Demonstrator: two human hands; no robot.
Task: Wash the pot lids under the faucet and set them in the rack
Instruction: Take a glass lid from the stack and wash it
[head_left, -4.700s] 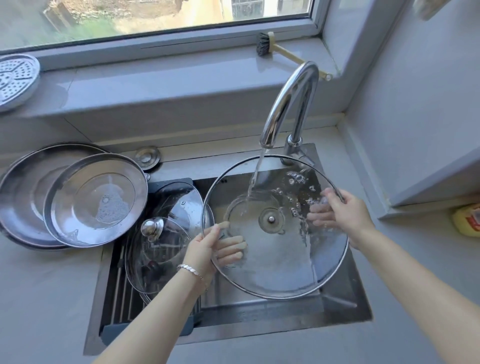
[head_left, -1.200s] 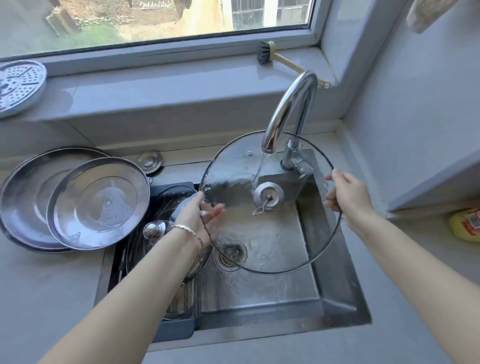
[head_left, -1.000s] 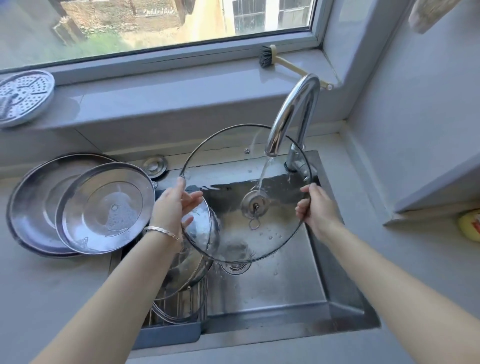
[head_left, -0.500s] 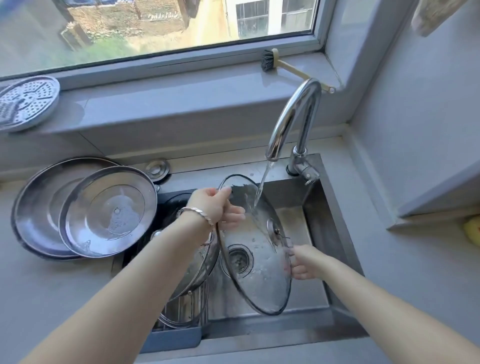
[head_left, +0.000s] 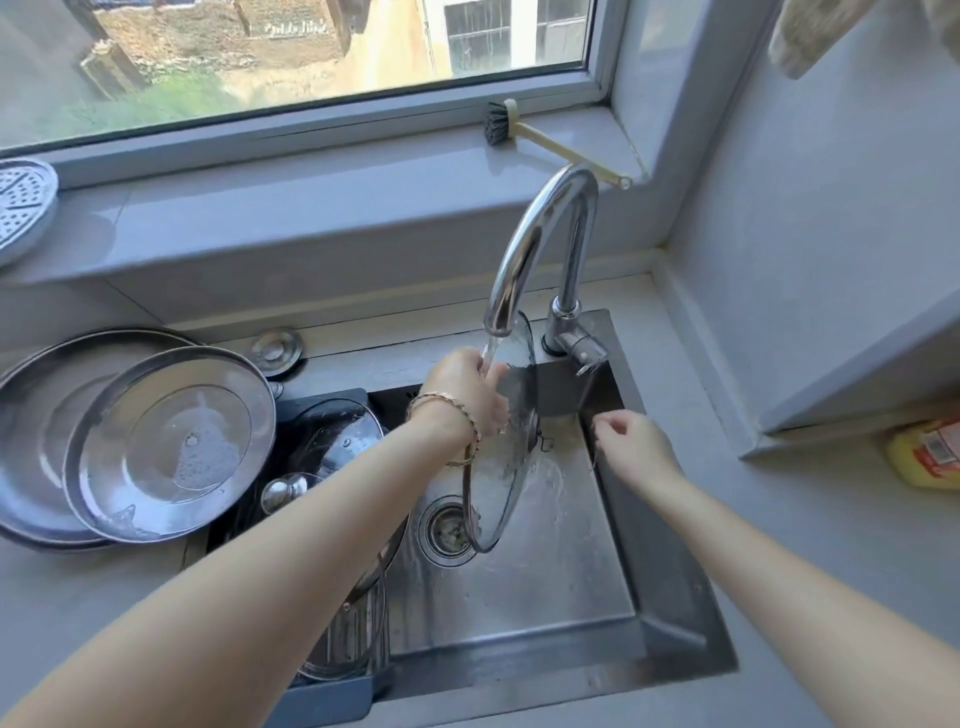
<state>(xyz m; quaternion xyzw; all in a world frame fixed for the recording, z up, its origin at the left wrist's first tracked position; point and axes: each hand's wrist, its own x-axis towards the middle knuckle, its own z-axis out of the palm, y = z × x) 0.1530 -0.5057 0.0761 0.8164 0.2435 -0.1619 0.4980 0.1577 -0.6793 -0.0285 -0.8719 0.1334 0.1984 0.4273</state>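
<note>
Stainless steel sink (head_left: 660, 545), left hand (head_left: 467, 395) with fingers clamping a round glass pot lid (head_left: 493, 512) on edge under the running chrome faucet (head_left: 540, 244), right hand (head_left: 634, 449) hovering beside, fingers loosely curled, empty.

Two steel lids (head_left: 176, 441), one faucet (head_left: 535, 244), one brush (head_left: 501, 122).

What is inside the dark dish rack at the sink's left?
Clear glass pot lids, one with a shiny metal knob. The left forearm covers part of the dark dish rack, so their number is unclear.

Grey countertop (head_left: 78, 597), steel lids (head_left: 171, 441) overlapping at left — yellow container (head_left: 924, 454) at right
</note>
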